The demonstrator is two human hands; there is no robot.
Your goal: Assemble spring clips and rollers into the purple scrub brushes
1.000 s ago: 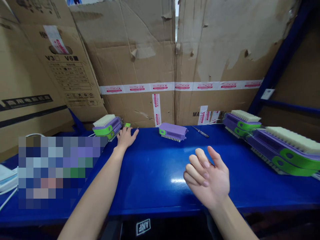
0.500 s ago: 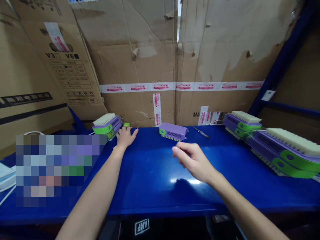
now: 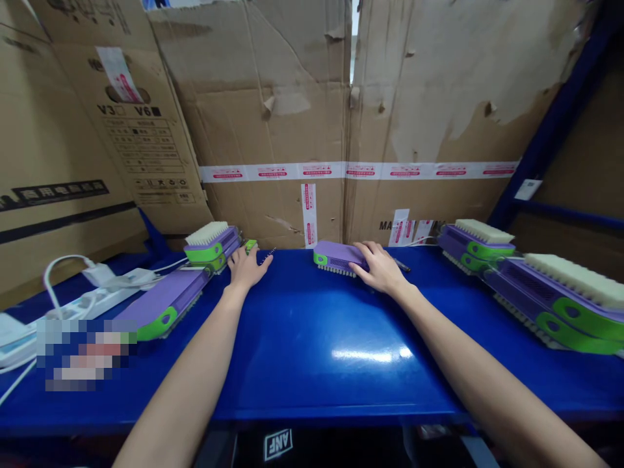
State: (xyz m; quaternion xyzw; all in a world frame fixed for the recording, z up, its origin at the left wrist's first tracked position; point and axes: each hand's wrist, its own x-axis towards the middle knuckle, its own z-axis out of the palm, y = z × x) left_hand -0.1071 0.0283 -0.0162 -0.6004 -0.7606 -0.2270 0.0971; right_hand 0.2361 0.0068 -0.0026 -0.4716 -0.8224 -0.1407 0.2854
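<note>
In the head view, a purple and green brush [image 3: 336, 254] lies bristles down at the back middle of the blue table. My right hand [image 3: 380, 266] is closed over its right end, thumb at the front and fingers across the top. My left hand [image 3: 247, 266] rests on the table at the back left, fingers spread, beside a small green piece [image 3: 251, 246] and a thin dark coil-like thing [image 3: 268, 255]. Left of that hand is a stack of purple and green brushes [image 3: 213, 244], the top one bristles up. A screwdriver [image 3: 403, 265] shows partly behind my right hand.
Stacked brushes [image 3: 475, 237] and a nearer pair [image 3: 565, 292] stand at the right. Another brush [image 3: 163, 299] lies at the left near a white power strip [image 3: 97, 296] with cables. Cardboard sheets [image 3: 273, 130] wall the back of the blue table [image 3: 292, 364].
My right hand has moved forward from above the table onto the middle brush and closed on its right end. My left hand stays in nearly the same place.
</note>
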